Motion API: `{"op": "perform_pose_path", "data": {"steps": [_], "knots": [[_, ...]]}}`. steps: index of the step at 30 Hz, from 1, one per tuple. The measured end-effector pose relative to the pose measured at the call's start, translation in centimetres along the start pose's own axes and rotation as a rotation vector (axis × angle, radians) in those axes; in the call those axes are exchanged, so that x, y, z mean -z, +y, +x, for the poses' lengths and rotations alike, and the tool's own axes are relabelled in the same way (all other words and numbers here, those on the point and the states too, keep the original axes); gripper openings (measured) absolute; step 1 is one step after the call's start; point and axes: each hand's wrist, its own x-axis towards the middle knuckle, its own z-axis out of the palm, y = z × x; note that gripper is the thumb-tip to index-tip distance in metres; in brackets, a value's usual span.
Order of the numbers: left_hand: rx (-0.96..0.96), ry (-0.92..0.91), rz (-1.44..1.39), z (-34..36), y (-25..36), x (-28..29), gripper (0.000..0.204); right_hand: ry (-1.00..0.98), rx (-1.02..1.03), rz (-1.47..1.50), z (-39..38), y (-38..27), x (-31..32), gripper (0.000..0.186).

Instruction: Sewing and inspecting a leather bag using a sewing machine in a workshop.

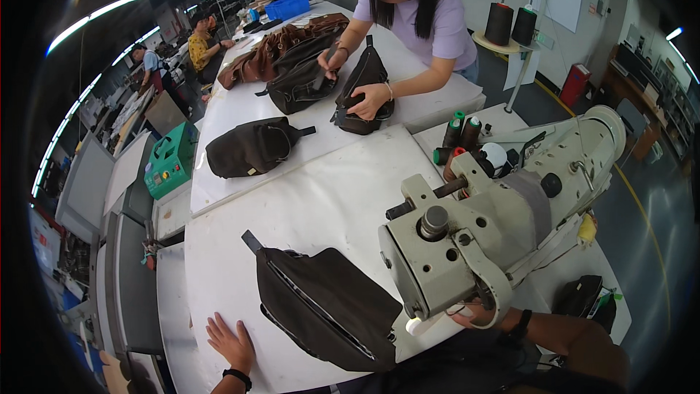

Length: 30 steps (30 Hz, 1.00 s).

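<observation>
My left hand (230,339) lies on the white tabletop at bottom left, fingers spread and empty. Beside it is a dark olive-brown zippered bag (306,292), lying flat with a strap tab at its top corner. At the right stands a cream industrial sewing machine (434,241) with a knob on top. My right hand (472,312) is at the lower part of the machine head, partly hidden behind its curved arm near a small white light; whether it grips anything is unclear.
A co-worker (415,36) handles dark bags (361,109) across the white table (240,211). Another bag (248,147), brown leather pieces (248,62), a blue crate (286,6), thread cones (499,25) and spools (456,131) are around. A green machine (169,160) stands left; two people work behind.
</observation>
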Motion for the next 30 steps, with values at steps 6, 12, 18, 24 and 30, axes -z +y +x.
{"op": "perform_pose_path", "data": {"steps": [6,12,18,24,30], "knots": [[0.005,-0.017,-0.027,-0.1,0.7,0.8,0.076,0.006,0.013,0.011,0.1,-0.5,0.5,0.047],[0.005,-0.015,-0.046,-0.1,0.5,0.8,0.076,0.021,0.030,0.040,0.1,-0.5,0.4,0.048],[0.010,-0.026,-0.037,-0.1,0.6,0.9,0.076,0.030,0.064,0.004,0.2,-0.4,0.5,0.047],[0.014,-0.024,-0.035,-0.1,0.4,0.7,0.076,0.027,0.047,0.005,0.4,-0.6,0.7,0.043],[0.008,-0.022,-0.038,0.0,0.8,0.9,0.076,-0.022,0.026,-0.067,0.3,-0.3,0.4,0.043]]}}
